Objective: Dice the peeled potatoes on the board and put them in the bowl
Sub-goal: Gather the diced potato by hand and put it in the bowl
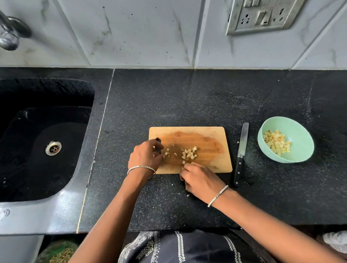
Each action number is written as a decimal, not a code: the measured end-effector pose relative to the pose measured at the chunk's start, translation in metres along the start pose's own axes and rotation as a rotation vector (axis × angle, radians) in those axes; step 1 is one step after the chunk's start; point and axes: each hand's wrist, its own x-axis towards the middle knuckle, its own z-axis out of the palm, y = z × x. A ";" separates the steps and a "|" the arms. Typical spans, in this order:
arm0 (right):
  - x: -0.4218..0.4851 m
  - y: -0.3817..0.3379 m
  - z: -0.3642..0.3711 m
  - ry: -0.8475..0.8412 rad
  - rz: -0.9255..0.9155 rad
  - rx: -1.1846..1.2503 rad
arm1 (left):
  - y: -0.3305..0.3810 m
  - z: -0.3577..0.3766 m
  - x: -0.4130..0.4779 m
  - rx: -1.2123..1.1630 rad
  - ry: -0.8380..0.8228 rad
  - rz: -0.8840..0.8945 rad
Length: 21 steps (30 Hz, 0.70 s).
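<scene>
The left hand is curled on the left part of the board, and the right hand is curled at its near edge; whether anything is held cannot be told. Potato dice are seen between them. A knife is laid just beside the board, and the bowl beyond it is partly filled with diced potato.

Mint-green bowl, speckled black counter

left hand: fingers curled | right hand: fingers curled, palm down
</scene>
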 end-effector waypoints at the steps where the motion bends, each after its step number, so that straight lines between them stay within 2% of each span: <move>1: 0.000 -0.001 -0.002 -0.007 0.007 0.010 | 0.001 0.000 -0.002 -0.001 0.004 0.014; 3: 0.001 0.001 -0.011 0.029 0.049 0.078 | 0.002 0.001 -0.009 0.002 -0.006 0.046; 5: 0.004 0.009 -0.022 0.149 0.121 0.163 | 0.003 0.002 -0.016 0.006 -0.051 0.090; 11: 0.009 0.044 -0.046 0.281 0.404 0.325 | 0.016 0.016 -0.041 0.051 -0.338 0.314; 14: 0.000 0.056 -0.051 0.377 0.503 0.424 | 0.019 0.029 -0.047 0.108 -0.431 0.334; 17: -0.015 0.064 -0.052 0.390 0.551 0.512 | 0.024 0.039 -0.050 0.195 -0.443 0.326; 21: -0.034 0.073 -0.049 0.447 0.592 0.563 | 0.026 0.052 -0.051 0.321 -0.352 0.360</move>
